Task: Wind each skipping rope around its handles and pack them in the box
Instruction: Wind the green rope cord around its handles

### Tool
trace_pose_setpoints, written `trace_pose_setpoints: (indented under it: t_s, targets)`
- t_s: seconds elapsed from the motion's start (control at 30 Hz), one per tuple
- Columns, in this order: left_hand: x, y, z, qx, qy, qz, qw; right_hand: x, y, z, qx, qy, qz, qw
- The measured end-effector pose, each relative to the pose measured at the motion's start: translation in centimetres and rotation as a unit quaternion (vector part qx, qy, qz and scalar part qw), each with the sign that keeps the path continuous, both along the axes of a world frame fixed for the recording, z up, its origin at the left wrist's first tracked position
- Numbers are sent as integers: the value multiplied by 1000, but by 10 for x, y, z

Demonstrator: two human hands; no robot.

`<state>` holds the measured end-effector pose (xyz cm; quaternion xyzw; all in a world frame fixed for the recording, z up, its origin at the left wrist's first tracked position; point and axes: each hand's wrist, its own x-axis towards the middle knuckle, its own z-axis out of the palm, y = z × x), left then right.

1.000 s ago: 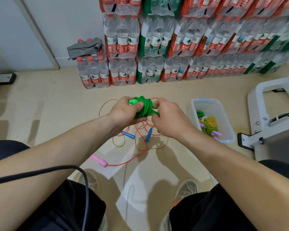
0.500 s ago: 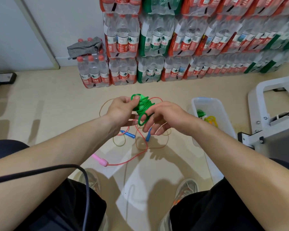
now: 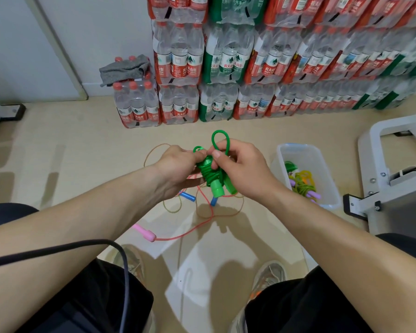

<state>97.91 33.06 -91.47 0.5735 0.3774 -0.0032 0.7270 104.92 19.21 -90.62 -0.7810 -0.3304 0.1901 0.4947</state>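
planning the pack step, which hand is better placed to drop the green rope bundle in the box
Right, probably. The box lies on that side, just beyond the right hand, which pinches the green rope; the left hand would have to cross over.

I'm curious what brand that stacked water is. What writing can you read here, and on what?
"农夫山泉": red labels on the shrink-wrapped water bottles and on the green-labelled packs.
Smaller print under it: too blurred to read.
No writing visible on the green skipping rope or the plastic box.
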Motion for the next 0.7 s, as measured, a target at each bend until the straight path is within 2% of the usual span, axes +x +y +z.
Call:
trace_pose_setpoints:
  t_s: [0.07, 0.2, 0.3, 0.43, 0.5, 0.7]
  targets:
    - [0, -3, 2, -22, -11, -5, 1000, 4, 0, 0, 7, 61, -28, 998]
    - [-2, -11, 0, 16, -26, -55, 998, 13, 2, -6, -58, 60, -43, 996]
    - [-4, -15, -3, 68, -33, -72, 995, 12, 0, -4, -145, -2, -18, 989]
    - [-7, -14, -4, 103, -39, -88, 990, 11, -3, 1, -218, -136, 35, 966]
    - [-8, -13, -2, 110, -38, -95, 989, 13, -4, 0, -214, -153, 44, 964]
    - [-8, -15, 8, 120, -43, -95, 987, 10, -4, 3, -145, -111, 7, 983]
